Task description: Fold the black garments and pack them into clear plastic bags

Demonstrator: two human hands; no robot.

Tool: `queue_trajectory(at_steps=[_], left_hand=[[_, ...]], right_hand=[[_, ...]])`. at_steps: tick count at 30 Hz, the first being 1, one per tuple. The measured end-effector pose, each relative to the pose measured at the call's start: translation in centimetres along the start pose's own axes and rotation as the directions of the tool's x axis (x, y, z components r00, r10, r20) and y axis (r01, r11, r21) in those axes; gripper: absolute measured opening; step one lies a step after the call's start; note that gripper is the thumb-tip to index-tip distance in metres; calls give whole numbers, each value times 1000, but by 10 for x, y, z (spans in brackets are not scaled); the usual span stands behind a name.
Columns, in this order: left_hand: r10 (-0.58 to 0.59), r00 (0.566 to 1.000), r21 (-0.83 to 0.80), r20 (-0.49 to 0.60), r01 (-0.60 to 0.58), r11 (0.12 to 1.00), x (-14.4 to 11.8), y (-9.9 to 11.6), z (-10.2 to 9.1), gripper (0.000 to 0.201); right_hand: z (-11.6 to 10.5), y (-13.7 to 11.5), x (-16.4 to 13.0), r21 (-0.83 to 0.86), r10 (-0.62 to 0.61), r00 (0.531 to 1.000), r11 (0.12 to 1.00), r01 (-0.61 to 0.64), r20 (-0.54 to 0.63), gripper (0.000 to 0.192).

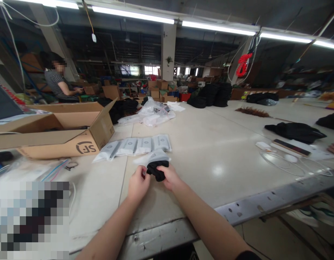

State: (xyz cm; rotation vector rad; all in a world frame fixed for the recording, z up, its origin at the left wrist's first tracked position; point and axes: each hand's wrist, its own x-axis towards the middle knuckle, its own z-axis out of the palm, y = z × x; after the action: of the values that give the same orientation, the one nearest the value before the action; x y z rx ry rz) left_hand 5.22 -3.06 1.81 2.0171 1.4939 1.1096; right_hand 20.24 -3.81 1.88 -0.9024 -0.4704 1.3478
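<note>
A small folded black garment sits half inside a clear plastic bag just above the white table. My left hand pinches the bag's near edge at the left. My right hand grips the black garment from the right. Just behind my hands lies a row of several flat packed bags, overlapping side by side.
An open cardboard box stands at the left. Loose plastic bags and piles of black clothing lie farther back. A black garment, a dark flat bar and a cable are at the right. A seated person works far left.
</note>
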Motion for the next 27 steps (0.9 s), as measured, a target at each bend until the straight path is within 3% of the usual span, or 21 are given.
queue_trajectory(at_steps=[3,7,13,16,20,24,27], left_hand=[[14,1000,47,-2,-14,999,-1,0,2,3],[27,998,68,-50,-24,997,-1,-1,2,5],[83,996,151,27,-86,985,-3,-5,6,14],[98,995,127,33,-102,987,-1,-7,6,14],[155,988,87,-3,-154,984,-2,-9,4,13],[244,969,125,-39,-238,963,-8,-9,6,16],[292,956,165,30,-293,942,-11,-7,11,16]], right_hand=[[-1,7,5,-28,-30,999,999,29,-37,32],[-4,7,7,-108,47,996,993,-39,70,30],[-8,0,6,-69,118,986,991,-111,121,13],[-6,-1,5,-18,143,971,990,-143,191,27],[-5,-1,3,-67,127,974,991,-116,186,43],[-3,-2,1,-145,110,978,986,-84,178,43],[1,-1,0,-127,-58,991,989,73,119,42]])
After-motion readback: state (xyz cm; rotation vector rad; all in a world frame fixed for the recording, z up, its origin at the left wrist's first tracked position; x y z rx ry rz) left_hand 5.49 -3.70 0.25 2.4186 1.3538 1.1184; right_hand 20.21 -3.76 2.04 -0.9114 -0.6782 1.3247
